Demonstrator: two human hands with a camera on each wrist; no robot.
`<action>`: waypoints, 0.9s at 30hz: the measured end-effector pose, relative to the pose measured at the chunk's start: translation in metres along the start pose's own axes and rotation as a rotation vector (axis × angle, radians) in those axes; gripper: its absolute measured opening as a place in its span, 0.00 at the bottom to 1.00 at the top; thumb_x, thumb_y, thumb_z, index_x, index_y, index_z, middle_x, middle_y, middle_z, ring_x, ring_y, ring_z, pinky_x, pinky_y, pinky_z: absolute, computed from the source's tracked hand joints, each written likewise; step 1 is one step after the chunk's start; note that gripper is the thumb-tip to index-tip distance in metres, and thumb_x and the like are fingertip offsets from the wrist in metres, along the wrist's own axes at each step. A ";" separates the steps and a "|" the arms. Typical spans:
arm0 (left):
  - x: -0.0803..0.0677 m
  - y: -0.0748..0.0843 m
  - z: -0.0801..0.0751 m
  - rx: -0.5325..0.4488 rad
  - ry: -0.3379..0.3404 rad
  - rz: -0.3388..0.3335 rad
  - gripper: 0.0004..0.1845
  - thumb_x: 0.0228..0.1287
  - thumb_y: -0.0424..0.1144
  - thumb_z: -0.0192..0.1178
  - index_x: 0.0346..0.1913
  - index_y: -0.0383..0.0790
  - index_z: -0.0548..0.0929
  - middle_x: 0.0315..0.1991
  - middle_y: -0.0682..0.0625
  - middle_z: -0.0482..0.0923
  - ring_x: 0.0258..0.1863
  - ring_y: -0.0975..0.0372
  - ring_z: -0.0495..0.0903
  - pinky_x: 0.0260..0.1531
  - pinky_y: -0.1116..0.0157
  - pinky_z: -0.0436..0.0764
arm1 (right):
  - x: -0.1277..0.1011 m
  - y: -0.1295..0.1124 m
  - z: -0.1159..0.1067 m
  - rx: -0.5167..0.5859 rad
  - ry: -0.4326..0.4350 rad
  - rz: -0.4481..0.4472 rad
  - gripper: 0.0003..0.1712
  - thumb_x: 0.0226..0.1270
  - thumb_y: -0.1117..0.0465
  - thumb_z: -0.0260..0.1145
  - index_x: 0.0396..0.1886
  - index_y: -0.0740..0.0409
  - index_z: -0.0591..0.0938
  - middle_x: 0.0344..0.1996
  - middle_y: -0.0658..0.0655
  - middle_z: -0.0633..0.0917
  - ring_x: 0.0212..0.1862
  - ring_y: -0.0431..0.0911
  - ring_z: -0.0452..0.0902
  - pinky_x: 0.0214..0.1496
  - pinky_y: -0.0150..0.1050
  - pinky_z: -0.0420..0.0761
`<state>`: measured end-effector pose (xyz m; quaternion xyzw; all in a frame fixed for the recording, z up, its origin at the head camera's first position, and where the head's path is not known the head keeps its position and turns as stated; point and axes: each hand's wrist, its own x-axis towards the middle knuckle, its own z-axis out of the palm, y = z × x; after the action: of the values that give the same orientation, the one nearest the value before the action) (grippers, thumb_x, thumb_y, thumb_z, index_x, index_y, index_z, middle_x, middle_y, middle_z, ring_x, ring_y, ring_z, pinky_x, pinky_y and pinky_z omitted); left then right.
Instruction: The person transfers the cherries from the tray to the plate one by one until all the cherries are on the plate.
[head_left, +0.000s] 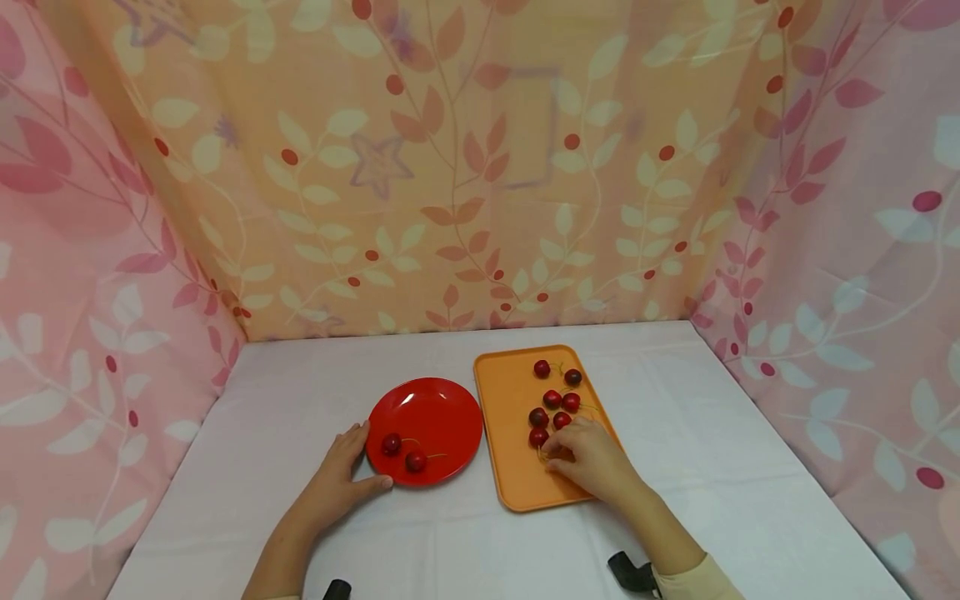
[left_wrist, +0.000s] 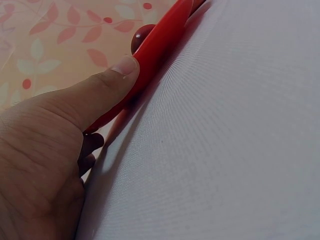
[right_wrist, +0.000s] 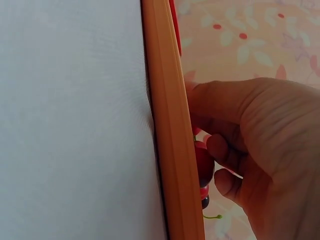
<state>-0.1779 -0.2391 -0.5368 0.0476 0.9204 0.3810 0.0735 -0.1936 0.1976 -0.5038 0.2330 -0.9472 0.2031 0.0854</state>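
A red plate (head_left: 442,412) lies on the white table and holds two cherries (head_left: 391,443). My left hand (head_left: 352,465) grips its near-left rim. In the left wrist view the thumb (left_wrist: 117,75) lies on the plate's rim (left_wrist: 162,37), the other fingers curl below it, and one cherry (left_wrist: 139,36) shows behind. To the right, an orange tray (head_left: 510,475) carries several cherries (head_left: 552,398). My right hand (head_left: 558,457) rests in the tray's near part. Its curled fingers (right_wrist: 225,150) pinch a cherry (right_wrist: 203,164) just behind the tray's rim (right_wrist: 170,125).
The white-covered table (head_left: 300,400) is walled in by leaf-patterned cloth at the back (head_left: 480,167), left (head_left: 90,317) and right (head_left: 847,275). Bare table surface lies left of the plate and right of the tray.
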 end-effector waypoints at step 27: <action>-0.003 0.002 -0.001 -0.013 0.009 0.025 0.62 0.52 0.65 0.73 0.83 0.48 0.51 0.83 0.41 0.49 0.81 0.39 0.39 0.72 0.33 0.51 | 0.006 0.001 -0.002 0.091 0.290 -0.132 0.12 0.51 0.65 0.83 0.31 0.44 0.91 0.29 0.36 0.87 0.39 0.39 0.77 0.48 0.42 0.77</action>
<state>-0.1753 -0.2387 -0.5348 0.0568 0.9175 0.3883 0.0647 -0.1992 0.1971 -0.5013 0.2665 -0.8973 0.2714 0.2239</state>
